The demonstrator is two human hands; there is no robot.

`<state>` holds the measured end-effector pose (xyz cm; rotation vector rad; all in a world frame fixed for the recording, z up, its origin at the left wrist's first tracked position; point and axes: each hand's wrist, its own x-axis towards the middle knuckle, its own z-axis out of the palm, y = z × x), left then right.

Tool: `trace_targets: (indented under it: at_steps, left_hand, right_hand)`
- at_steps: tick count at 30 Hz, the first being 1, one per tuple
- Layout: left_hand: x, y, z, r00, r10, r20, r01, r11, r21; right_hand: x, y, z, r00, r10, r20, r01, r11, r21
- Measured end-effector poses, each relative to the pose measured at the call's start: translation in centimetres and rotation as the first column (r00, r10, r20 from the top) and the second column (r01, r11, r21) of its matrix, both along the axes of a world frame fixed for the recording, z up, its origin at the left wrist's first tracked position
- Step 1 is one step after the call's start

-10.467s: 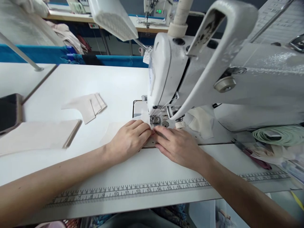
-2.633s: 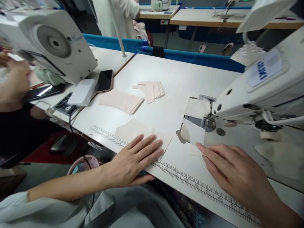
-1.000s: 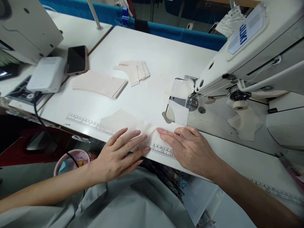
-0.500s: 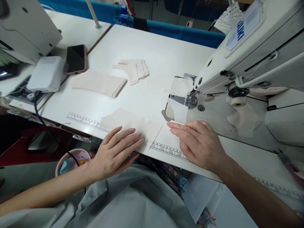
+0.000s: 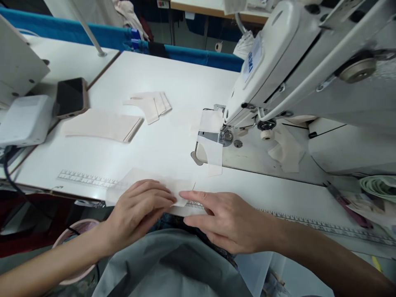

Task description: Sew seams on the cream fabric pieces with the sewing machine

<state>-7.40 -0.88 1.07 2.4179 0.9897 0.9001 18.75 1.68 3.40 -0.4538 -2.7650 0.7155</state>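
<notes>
A thin, pale fabric piece (image 5: 125,183) lies along the front edge of the white table, partly over the printed ruler. My left hand (image 5: 140,212) rests on it, palm down, its fingers side by side and slightly bent. Close by, my right hand (image 5: 224,218) touches the fabric's right end with an outstretched index finger. Its thumb is held apart below, and its other fingers are bent under. Beyond my hands, another pale fabric piece (image 5: 215,154) lies beside the needle area of the sewing machine (image 5: 266,53); neither hand touches it.
Left of the machine lie a stack of pale cut pieces (image 5: 102,126) and several smaller curved ones (image 5: 151,109). A phone (image 5: 71,97) and a white box (image 5: 26,119) with a cable sit at far left. Thread snips (image 5: 348,206) lie at right.
My right hand has moved away from the piece by the machine and come left to the front fabric, near my left hand. My left fingers are more bent. The view has shifted right.
</notes>
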Motion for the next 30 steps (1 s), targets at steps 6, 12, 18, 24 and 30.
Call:
trace_targets:
  at_steps: [6,12,18,24,30]
  left_hand:
    - [2.6,6.0,4.1,0.991,0.122,0.052,-0.054,0.731,-0.681]
    - [6.7,12.4,5.1,0.990,-0.096,-0.104,-0.001,0.733,-0.681]
    - [9.6,15.4,4.6,0.944,-0.128,-0.305,-0.034,0.880,-0.474]
    - [10.2,16.4,3.0,0.939,-0.069,-0.336,-0.053,0.939,-0.339]
    - [10.1,16.6,2.2,0.934,-0.048,-0.353,-0.067,0.950,-0.305]
  right_hand:
    - [0.3,0.3,-0.4,0.945,-0.226,-0.237,0.146,0.939,-0.310]
    - [1.0,0.9,0.0,0.859,-0.474,-0.195,0.267,0.739,-0.619]
    - [1.3,1.9,-0.5,0.788,-0.615,-0.035,0.353,0.497,-0.792]
    - [1.7,2.9,-0.7,0.724,-0.687,0.066,0.424,0.368,-0.827]
    - [1.8,3.0,-0.6,0.694,-0.711,0.111,0.457,0.317,-0.831]
